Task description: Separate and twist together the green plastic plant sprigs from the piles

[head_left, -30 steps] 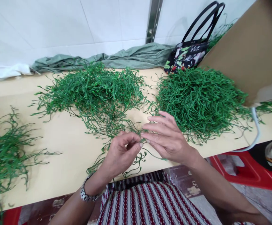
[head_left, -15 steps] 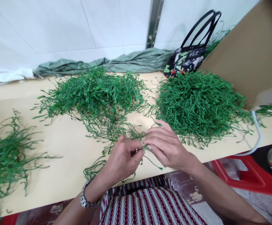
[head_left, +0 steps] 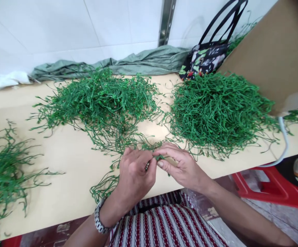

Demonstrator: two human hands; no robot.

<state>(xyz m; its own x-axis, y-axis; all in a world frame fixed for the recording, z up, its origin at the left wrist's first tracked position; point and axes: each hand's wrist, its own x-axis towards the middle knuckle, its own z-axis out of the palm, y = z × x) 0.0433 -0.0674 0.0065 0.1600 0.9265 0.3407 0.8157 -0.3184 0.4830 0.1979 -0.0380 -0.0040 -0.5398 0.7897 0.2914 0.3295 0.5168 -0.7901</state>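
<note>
My left hand (head_left: 138, 171) is closed, thumb and forefinger pinching a thin green artificial stem (head_left: 160, 157). Close against it, my right hand (head_left: 179, 164) grips the same stem between thumb and fingers. Most of that stem is hidden behind my fingers. Past my hands spreads a loose heap of green plastic stems (head_left: 102, 99) with small budded tips. A denser pile of stems (head_left: 218, 113) lies to the right. A few curled stems (head_left: 104, 187) rest beside my left wrist.
Another bunch of stems (head_left: 5, 175) is at the table's left side. Along the wall lie a green cloth (head_left: 149, 61) and a floral handbag (head_left: 202, 60). A cardboard sheet (head_left: 269, 58) leans at the right. A red stool (head_left: 274, 188) stands below the table's front edge.
My right hand's spread fingers have folded in around the stem. Both hands have come closer together, and the stem's trailing end no longer shows below them.
</note>
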